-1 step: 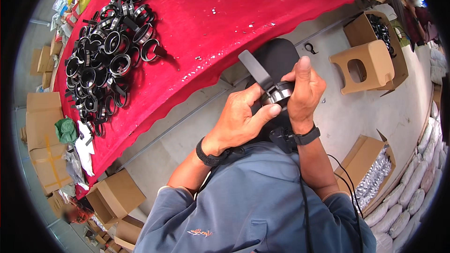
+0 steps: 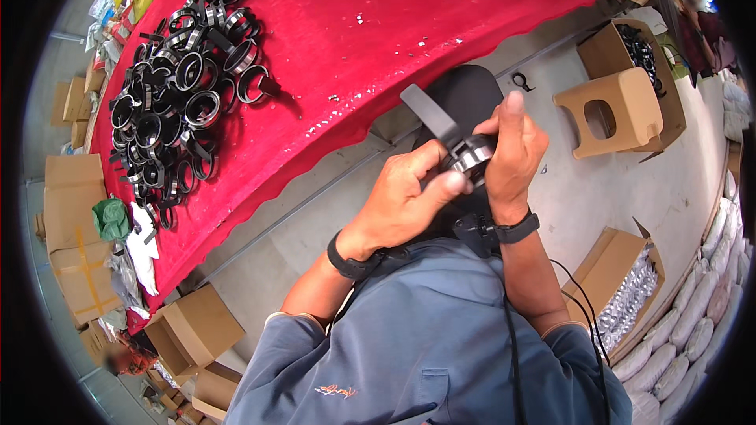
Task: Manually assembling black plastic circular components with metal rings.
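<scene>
Over my lap, both hands hold a round ring clamp [image 2: 474, 154], black with a shiny metal band and a long flat black handle sticking up to the left. My left hand [image 2: 405, 193] grips its left side, fingers curled under; the thumb, a little blurred, lies at the near edge of the band. Around its right side closes my right hand [image 2: 513, 153], thumb pointing upward. The fingers beneath the ring are mostly hidden. A large heap of similar black and silver ring clamps [image 2: 169, 98] lies on the red-covered table [image 2: 331, 39] at the left.
Small pale bits lie scattered along the table's near edge. On the floor at right are a single black ring [image 2: 520, 80], a cardboard box [image 2: 610, 110] holding black parts, and a box of silvery pieces [image 2: 630, 291]. Open cartons [image 2: 193, 330] stand lower left; stacked white sacks [image 2: 693, 315] line the right.
My left thumb has shifted slightly on the ring clamp and blurred. The clamp has turned a little in my hands, its handle moving slightly right.
</scene>
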`<state>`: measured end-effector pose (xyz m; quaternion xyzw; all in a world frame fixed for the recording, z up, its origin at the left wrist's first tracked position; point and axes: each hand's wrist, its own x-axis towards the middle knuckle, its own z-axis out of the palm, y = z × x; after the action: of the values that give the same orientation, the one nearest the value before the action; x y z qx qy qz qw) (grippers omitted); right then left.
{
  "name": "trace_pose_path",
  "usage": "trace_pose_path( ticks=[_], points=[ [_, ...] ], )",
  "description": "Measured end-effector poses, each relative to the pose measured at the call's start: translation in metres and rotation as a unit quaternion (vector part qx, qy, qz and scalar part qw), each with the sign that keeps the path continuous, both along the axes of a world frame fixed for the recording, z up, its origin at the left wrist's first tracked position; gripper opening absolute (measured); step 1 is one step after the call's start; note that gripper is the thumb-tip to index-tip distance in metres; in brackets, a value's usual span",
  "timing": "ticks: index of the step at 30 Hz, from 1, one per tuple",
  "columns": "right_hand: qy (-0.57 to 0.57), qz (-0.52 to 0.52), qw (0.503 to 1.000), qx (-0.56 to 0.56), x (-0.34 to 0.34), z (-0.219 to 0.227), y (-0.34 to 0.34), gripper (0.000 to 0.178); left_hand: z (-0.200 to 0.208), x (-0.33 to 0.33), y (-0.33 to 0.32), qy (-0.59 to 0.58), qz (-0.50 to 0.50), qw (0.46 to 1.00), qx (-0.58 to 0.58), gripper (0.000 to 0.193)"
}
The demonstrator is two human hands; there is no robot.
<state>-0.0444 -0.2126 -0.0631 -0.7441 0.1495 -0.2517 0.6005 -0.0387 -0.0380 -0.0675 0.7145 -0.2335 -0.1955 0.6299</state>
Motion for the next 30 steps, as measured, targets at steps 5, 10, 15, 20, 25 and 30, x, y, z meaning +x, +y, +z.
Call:
trace_pose_path(
  ticks=[5, 10, 15, 20, 25, 30],
  points=[
    [0.079, 0.085, 0.983, 0.139, 0.008, -0.006, -0.006, 0.083, -0.001, 0.013, 0.008, 0.159, -0.023, 0.980, -0.115, 0.031],
    [-0.015, 0.251, 0.952, -0.176, -0.006, 0.015, -0.009, 0.085, -0.008, 0.019, 0.002, 0.263, 0.083, 0.939, -0.204, 0.023],
    [-0.017, 0.256, 0.941, -0.221, -0.007, 0.010, -0.011, 0.081, -0.008, 0.017, 0.006, 0.223, 0.076, 0.955, -0.178, 0.026],
    [-0.021, 0.260, 0.957, -0.130, -0.009, -0.002, -0.010, 0.078, -0.008, 0.018, 0.011, 0.168, 0.063, 0.977, -0.113, 0.030],
    [0.074, 0.204, 0.972, 0.094, -0.016, 0.013, -0.017, 0.077, -0.010, 0.023, 0.023, 0.153, 0.173, 0.966, -0.113, 0.031],
    [-0.005, 0.252, 0.966, -0.055, -0.010, 0.005, -0.006, 0.084, -0.003, 0.014, 0.016, 0.149, 0.100, 0.976, -0.120, 0.031]
  ],
)
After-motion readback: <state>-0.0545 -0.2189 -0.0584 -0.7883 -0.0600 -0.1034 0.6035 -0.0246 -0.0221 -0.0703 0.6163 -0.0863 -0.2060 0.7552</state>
